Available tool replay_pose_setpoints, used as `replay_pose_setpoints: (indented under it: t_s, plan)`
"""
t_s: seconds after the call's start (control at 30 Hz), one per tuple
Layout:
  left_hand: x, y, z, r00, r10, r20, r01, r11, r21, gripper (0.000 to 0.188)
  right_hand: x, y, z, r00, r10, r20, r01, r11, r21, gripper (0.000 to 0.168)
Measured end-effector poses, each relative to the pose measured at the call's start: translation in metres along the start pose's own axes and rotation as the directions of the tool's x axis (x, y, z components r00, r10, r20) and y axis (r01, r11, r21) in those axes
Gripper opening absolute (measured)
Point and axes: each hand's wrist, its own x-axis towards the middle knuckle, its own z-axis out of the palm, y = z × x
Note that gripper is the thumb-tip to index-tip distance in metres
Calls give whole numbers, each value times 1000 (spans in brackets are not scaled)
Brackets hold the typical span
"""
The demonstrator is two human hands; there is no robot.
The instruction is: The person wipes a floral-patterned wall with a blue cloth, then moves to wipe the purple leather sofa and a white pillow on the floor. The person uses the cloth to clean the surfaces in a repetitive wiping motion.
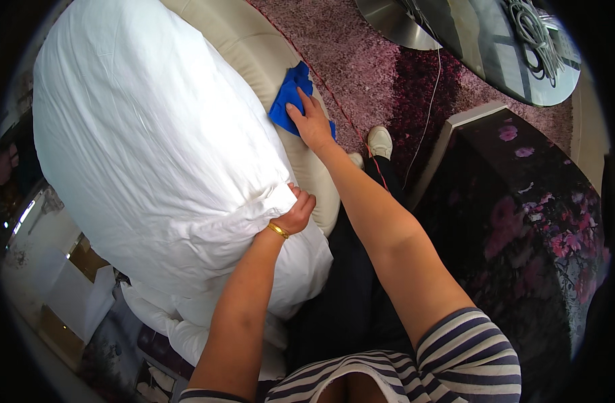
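My left hand (296, 210), with a gold bangle at the wrist, grips a bunched edge of a large white cloth cover (161, 126). The cover is draped over a cream leather-like seat (254, 43), whose rounded side shows at its right. Farther up, my right hand (312, 120) lies on a blue cloth (293, 90) against the seat's outer edge. Its thumb and a finger are spread on the cloth, and the other fingers are partly hidden.
A red cord (337, 95) runs beside the seat over a pink and dark red rug (358, 60). At the upper right, a glass table (489, 55) holds coiled grey cables (532, 35). A dark floral-patterned surface (514, 201) stands right of my leg. A thin white cable (431, 106) crosses the rug.
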Motion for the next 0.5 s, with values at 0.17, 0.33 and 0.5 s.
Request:
replay_pose_setpoints:
  t_s: [0.17, 0.33, 0.5]
  plan:
    - [2, 3, -6, 997, -17, 79, 14, 999, 39, 9, -56, 73, -6, 985, 169, 31, -171, 981, 90, 69]
    - [30, 32, -19, 900, -297, 319, 281, 955, 96, 22, -109, 107, -19, 926, 353, 132, -353, 935, -25, 73]
    - [149, -13, -4, 865, -396, 309, 346, 915, 206, 38, -88, 103, -21, 914, 371, 166, -350, 926, -144, 74]
